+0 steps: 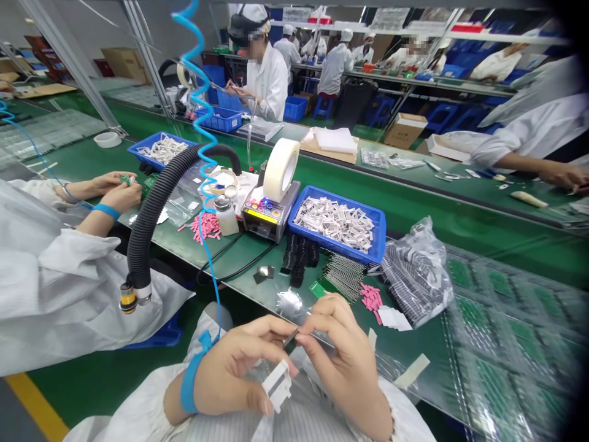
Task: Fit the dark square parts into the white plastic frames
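Your left hand [232, 371], with a blue band [189, 377] at the wrist, holds a white plastic piece [278, 387]; its fingertips meet those of your right hand [345, 353] at a small dark strip [291, 339]. From your hands, a machine [264, 215] bearing a tape roll [275, 169] stands at twelve o'clock, a blue tray [381, 236] of white parts [335, 221] at one, a clear bag [416, 270] at two, circuit boards [499, 344] at three, and a co-worker's hands [118, 195] at ten.

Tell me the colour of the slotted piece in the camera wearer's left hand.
White; the slotted piece in the left hand shows best in the head view.
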Motion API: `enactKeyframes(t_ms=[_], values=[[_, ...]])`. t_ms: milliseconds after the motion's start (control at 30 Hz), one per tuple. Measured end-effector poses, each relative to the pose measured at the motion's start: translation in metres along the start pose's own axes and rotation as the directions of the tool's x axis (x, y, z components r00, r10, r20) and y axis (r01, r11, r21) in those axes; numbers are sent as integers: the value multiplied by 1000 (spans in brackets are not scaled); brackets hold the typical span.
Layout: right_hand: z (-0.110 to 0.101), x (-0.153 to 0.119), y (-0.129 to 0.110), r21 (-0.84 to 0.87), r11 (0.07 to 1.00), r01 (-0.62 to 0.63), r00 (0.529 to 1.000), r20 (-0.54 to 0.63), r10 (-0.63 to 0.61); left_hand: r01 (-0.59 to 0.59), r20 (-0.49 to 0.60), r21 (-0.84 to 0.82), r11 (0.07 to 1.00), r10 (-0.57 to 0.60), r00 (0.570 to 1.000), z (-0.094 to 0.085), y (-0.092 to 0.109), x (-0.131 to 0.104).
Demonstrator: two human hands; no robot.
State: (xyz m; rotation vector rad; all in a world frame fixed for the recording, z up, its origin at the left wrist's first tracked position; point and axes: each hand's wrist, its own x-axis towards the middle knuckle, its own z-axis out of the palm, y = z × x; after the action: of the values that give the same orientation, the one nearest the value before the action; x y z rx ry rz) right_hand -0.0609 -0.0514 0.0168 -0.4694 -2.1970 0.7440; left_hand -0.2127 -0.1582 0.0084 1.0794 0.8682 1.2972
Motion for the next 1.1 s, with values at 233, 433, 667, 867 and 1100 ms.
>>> enactKeyframes(t_ms=[233,433,667,867,1100], values=[[3,-6,4,-1,999,-41,999,30,41,4,-1,86,996,-4,1000,-2,-1,1],[4,-9,5,-3,999,-44,999,18,44,31,2,118,993,-31,1000,-4,-4,-1],[9,-13,7,4,998,-66,994,93,66,41,-1,95,995,-41,999,-5,-9,-3],[9,-22,7,99,992,-78,979,197,57,90,-164,-248,965,-133,977,-8,-19,-3],[43,-32,74,-427,884,-191,938,185,292,-29,-537,-397,917,-207,818,-35,-21,-15]])
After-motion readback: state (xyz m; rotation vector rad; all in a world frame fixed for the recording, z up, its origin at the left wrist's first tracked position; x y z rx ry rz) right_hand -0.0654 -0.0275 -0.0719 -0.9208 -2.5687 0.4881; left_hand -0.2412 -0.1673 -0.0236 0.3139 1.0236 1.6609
